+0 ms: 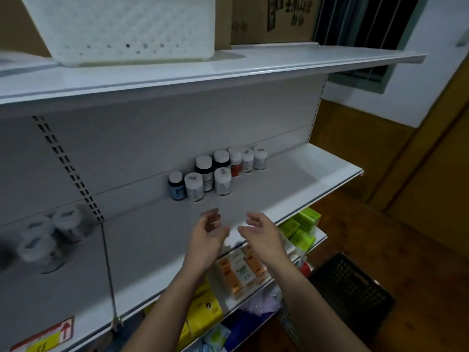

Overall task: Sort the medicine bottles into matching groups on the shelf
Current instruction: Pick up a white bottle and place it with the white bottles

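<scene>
1. The left hand [209, 233] and right hand [262, 236] are hovering palms inward, fingers relaxed, holding nothing.
2. Cylindrical white-capped medicine bottles [222, 184] are standing just beyond the fingertips on the smooth white shelf [304, 179].
3. Blurred bottles [48, 237] are sitting well left of the left hand.

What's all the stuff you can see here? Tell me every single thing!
white-capped medicine bottles: eight, dark, white and one red-labelled, clustered at the back of the middle shelf
blurry white-capped bottles: about three, whitish, far left of that shelf
white metal shelf: one, white, middle
white perforated plastic basket: one, white, top shelf
brown cardboard boxes: at least one, brown, top shelf beside the basket
green packets: several, bright green, lower shelf, right
orange-and-white boxes: several, lower shelf
yellow boxes: several, lowest shelf
black plastic crate: one, black, floor, right
left hand: one, open, empty, before the middle shelf
right hand: one, open, empty, beside it
</scene>
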Motion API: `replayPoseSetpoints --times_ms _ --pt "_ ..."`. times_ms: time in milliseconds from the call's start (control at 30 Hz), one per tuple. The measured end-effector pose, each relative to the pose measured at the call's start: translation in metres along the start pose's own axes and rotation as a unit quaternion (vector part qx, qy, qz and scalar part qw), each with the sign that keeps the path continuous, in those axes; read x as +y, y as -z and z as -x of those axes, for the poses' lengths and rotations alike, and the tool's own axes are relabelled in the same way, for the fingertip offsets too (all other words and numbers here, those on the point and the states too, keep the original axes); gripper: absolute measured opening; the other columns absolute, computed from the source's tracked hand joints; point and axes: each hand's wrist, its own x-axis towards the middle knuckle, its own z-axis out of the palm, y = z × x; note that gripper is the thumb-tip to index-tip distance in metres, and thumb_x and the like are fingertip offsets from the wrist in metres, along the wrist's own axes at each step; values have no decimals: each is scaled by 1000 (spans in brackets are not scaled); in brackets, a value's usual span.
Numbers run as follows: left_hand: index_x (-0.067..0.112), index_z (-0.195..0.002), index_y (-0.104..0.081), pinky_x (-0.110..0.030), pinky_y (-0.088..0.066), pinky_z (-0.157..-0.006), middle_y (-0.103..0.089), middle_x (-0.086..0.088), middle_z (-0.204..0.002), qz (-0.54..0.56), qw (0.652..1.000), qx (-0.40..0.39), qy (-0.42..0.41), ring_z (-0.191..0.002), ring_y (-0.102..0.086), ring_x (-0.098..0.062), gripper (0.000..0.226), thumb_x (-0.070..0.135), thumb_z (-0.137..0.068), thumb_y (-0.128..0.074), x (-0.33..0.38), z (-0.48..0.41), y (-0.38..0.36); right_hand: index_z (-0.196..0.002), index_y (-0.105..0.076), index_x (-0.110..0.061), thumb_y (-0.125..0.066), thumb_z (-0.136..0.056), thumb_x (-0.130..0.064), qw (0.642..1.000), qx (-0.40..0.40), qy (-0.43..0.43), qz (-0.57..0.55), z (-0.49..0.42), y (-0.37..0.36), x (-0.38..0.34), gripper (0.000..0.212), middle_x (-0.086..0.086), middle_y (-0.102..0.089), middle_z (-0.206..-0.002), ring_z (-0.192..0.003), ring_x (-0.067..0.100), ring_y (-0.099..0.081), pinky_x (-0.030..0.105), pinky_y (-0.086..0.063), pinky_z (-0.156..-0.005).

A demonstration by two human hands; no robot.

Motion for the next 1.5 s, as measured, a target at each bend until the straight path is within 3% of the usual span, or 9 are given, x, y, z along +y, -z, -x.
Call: replayPoseSetpoints --times_ms 233,367,467,667,767,867,1133,1300,1500 --pt "20 -144 -40 -40 -43 -106 -46 4 -144 -30 998 18 56 -131 -46 -16 55 16 -92 -59 -13 -103 -20 -138 -46 -16 -62 -91 -22 996 -38 -16 77 -110 -17 -13 50 7 -55 -136 -113 20 -55 33 -47 -93" --pt "12 -141 -43 -21 -42 -81 -52 -3 -138 -99 994 18 38 -114 -51 -13 54 5 -89 -55 -18 -146 -30 -144 -38 -15 -54 -94 -17 993 -56 -20 98 -158 -24 -20 52 9 -46 -146 -132 25 -46 38 -42 -105" --pt "3 -129 -50 -8 -40 -60 -59 -7 -114 -130 990 35 40 -101 -55 -20 40 -3 -90 -53 -19 -164 -37 -134 -47 -6 -47 -98 -15 993 -76 -2 91 -178 -27 -22 37 16 -54 -136 -124 31 -51 39 -41 -100" --pt "1 -118 -57 -10 -43 -57 -67 -12 -102 -138 985 98 41 -96 -64 -29 29 3 -89 -58 -25 -179 -53 -135 -52 -22 -50 -97 -23 985 -144 46 80 -196 -26 -14 37 3 -59 -134 -120 22 -55 30 -43 -96" --pt "16 -122 -58 -17 -51 -70 -68 -1 -106 -110 986 113 48 -95 -65 -16 32 7 -90 -58 -13 -160 -65 -135 -53 -22 -51 -98 -28 984 -163 33 59 -192 -8 -10 37 3 -59 -134 -121 24 -56 39 -45 -101" --pt "20 -124 -54 -27 -50 -80 -65 1 -113 -92 985 124 84 -99 -61 -16 36 12 -91 -63 -4 -132 -80 -125 -58 -23 -52 -98 -30 983 -182 22 25 -181 21 -5 28 4 -64 -122 -106 24 -62 36 -51 -87" --pt "29 -116 -57 -39 -59 -83 -67 4 -107 -35 975 207 67 -98 -65 -12 35 30 -84 -72 22 -41 -148 -100 -64 -35 -63 -92 -24 968 -237 23 -78 -137 106 8 13 -8 -72 -101 -95 10 -69 33 -56 -87" --pt "32 -117 -58 -26 -56 -77 -69 13 -110 -13 971 234 47 -96 -66 -2 38 35 -82 -73 41 12 -172 -107 -67 -31 -66 -89 -25 946 -296 7 -132 -96 147 4 19 -7 -75 -98 -90 7 -71 29 -57 -80" --pt "27 -116 -57 -13 -48 -57 -74 0 -101 58 964 257 17 -82 -70 -6 37 29 -81 -71 65 72 -179 -112 -66 -28 -66 -88 -17 931 -328 32 -156 -46 165 -6 26 -8 -75 -99 -93 12 -72 29 -57 -78"
